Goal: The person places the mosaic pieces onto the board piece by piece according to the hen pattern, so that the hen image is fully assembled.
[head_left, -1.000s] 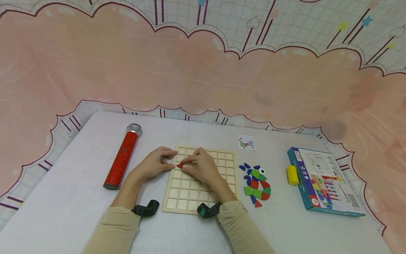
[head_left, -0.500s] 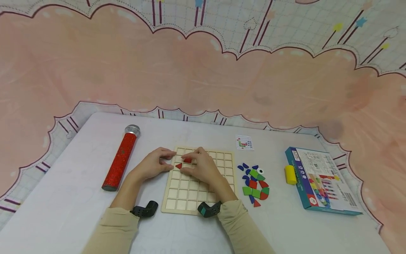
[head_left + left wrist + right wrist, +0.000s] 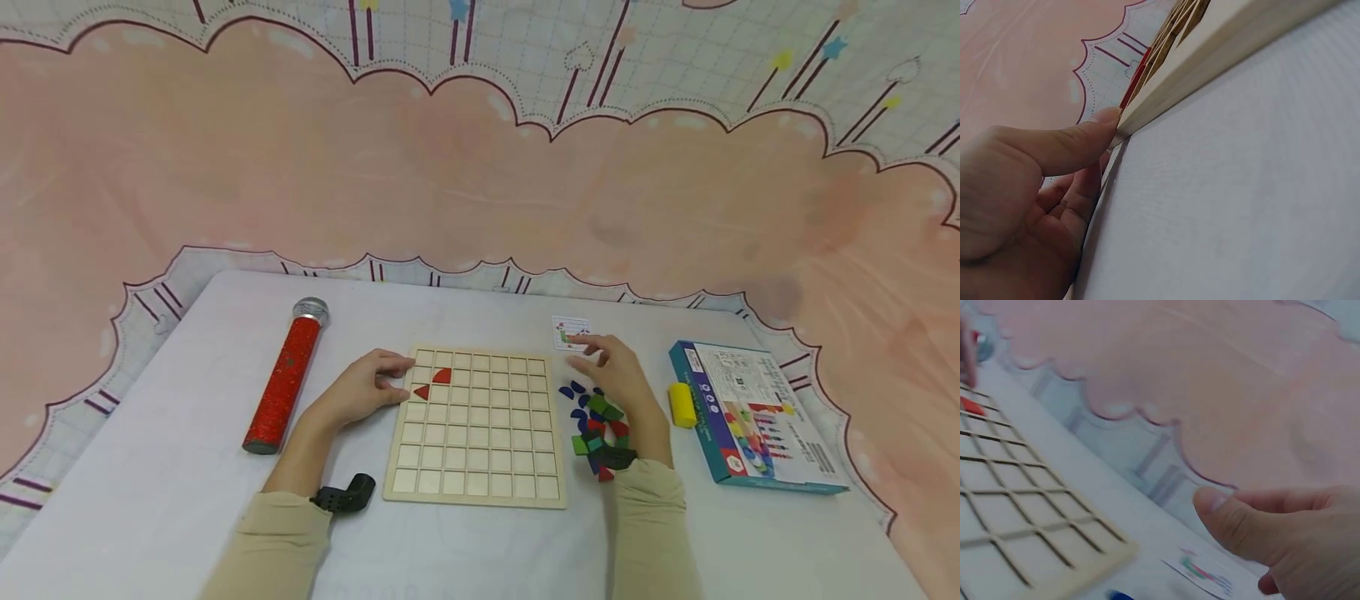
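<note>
A wooden grid board (image 3: 477,502) lies on the white table. Two red pieces sit in its upper left cells: a triangle (image 3: 422,392) and a piece with one curved side (image 3: 442,377). At the board's left edge, my left hand (image 3: 367,390) touches the rim with thumb and fingertips; the left wrist view shows the thumb (image 3: 1079,147) against the board's side. My right hand (image 3: 622,379) hovers, holding nothing, near the small picture card (image 3: 567,329), partly covering it. Beneath that arm lie loose blue, green and red pieces (image 3: 581,446), some hidden.
Left of the board lies a red glittery microphone (image 3: 283,379). To the right, a teal-edged box (image 3: 780,425) lies flat, with a yellow cylinder (image 3: 682,406) against its left side. A patterned curtain (image 3: 480,183) hangs behind the table.
My right hand has released the red curved-sided piece on the board and moved right, over the loose pieces by the card. My left hand stays at the board's edge.
</note>
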`<state>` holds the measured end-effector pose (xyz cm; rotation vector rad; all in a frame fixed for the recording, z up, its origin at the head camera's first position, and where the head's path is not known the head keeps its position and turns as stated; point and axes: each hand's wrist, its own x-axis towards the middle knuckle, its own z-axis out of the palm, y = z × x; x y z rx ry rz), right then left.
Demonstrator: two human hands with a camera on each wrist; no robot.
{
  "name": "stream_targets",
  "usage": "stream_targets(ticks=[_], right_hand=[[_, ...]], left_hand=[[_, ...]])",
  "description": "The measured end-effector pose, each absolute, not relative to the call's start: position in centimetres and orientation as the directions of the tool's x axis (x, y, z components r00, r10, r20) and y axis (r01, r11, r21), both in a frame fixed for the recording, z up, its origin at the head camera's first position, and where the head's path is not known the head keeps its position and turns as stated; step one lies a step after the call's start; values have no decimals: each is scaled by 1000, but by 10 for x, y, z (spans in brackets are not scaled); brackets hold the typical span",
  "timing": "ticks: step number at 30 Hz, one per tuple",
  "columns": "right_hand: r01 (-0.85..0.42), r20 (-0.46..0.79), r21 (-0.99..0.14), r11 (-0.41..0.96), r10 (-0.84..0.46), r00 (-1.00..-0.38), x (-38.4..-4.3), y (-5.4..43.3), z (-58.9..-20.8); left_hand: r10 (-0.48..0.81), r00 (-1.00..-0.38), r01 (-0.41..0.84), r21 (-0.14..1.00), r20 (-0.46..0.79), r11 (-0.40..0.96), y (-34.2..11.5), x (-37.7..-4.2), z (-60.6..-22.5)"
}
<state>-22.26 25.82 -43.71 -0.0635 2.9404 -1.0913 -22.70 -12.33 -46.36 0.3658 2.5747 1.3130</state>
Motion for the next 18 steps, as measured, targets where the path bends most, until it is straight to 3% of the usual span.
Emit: stream_targets(ticks=[6,12,18], right_hand=[[162,-162,-621,767,77,-984,-208,299,-442],[255,-274,-612,748,102,-956,-197,312,-445],[278,-297,-607,745,112,-948,-193,314,-447]], left_hand=[[316,-945,118,815,-83,568,-123,-227,-464],[323,-943,124,811,-84,572,-123,-227,-463],[329,-941,137,807,-74,574,-124,-227,-464]])
